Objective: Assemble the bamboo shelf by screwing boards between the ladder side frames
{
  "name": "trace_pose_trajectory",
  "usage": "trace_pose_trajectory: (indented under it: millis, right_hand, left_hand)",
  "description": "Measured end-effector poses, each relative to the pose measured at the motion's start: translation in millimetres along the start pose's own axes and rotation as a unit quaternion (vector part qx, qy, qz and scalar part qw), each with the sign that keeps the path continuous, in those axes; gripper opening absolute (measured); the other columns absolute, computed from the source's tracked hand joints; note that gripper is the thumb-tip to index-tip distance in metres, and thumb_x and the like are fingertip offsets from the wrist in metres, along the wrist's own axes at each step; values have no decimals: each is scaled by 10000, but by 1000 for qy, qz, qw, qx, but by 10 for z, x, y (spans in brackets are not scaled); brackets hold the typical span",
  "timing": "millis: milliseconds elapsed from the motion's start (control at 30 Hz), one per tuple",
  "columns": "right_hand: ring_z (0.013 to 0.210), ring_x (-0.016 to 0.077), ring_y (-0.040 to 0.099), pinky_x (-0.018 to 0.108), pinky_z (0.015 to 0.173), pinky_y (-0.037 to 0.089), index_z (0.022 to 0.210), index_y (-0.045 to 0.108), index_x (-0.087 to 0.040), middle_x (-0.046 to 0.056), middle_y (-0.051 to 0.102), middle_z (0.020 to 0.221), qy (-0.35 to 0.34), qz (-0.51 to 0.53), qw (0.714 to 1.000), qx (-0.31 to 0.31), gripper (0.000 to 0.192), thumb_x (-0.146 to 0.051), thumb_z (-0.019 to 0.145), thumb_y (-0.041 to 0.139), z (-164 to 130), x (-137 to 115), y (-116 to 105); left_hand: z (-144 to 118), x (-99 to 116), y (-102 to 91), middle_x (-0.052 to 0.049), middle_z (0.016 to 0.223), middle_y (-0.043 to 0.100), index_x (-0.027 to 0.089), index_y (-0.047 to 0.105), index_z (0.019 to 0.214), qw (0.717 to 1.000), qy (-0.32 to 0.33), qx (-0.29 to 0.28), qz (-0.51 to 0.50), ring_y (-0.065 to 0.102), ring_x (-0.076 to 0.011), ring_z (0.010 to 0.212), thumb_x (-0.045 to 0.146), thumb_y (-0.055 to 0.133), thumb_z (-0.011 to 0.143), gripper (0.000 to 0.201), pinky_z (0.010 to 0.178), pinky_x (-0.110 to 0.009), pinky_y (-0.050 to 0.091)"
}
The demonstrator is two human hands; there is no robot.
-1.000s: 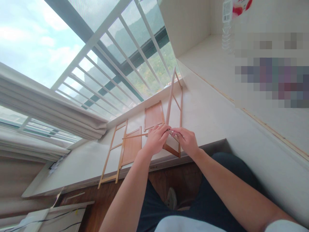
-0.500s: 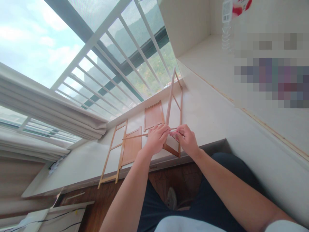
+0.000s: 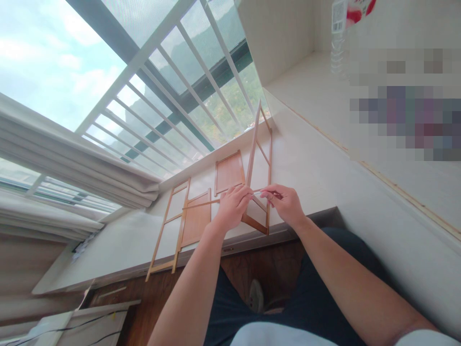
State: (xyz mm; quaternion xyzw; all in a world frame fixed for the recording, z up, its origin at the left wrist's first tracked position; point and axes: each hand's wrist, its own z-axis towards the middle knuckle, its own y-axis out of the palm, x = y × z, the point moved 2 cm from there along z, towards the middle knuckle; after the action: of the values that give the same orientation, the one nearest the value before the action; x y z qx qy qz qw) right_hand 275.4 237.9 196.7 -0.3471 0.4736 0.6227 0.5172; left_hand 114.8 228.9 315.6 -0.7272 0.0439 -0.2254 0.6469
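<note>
A narrow wooden frame with crossbars stands upright on the white sill, in front of me. My left hand is closed round its near rail, the fingertips at a joint. Close by on the right, my right hand is closed in a pinch beside the frame. A thin sliver shows between the two hands; I cannot make out what the pinch holds. Left of my hands a second wooden ladder-like frame and a wooden panel lie on the sill. Another wooden panel lies farther back.
A barred window rises behind the sill, with a grey curtain at its left. A clear plastic bottle stands on the raised white ledge at right. Dark wooden floor lies below.
My right hand has drawn slightly right, away from my left hand, and its fingers have shifted. My left hand and the frame have hardly moved.
</note>
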Motion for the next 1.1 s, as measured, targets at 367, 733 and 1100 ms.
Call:
trace_pose_trajectory:
  millis: [367, 733, 1100]
  right_hand:
    - [757, 166, 686, 282, 713, 556, 892, 781, -235, 35, 773, 845, -151, -124, 978, 77, 220, -384, 982, 646, -73, -131, 25]
    - [707, 175, 694, 317, 720, 573, 976, 775, -250, 38, 759, 836, -134, -121, 983, 41, 269, -433, 1012, 582, -97, -80, 52]
    - [637, 143, 621, 316, 712, 556, 984, 732, -235, 37, 726, 860, -210, -126, 969, 18, 230, -265, 1039, 511, -48, -117, -20]
  left_hand:
    - [-33, 26, -10, 6, 1174, 708, 297, 622, 1103, 1000, -15, 11, -10, 562, -246, 1178, 376, 341, 1029, 301, 999, -395, 414]
    - [-26, 31, -4, -5, 1179, 709, 295, 627, 1116, 1000, -15, 7, 4, 567, -252, 1169, 393, 337, 1039, 316, 991, -399, 419]
    - [-16, 28, 13, 6, 1120, 700, 293, 634, 1082, 1000, -2, 14, -9, 566, -236, 1122, 380, 359, 1036, 292, 1017, -393, 419]
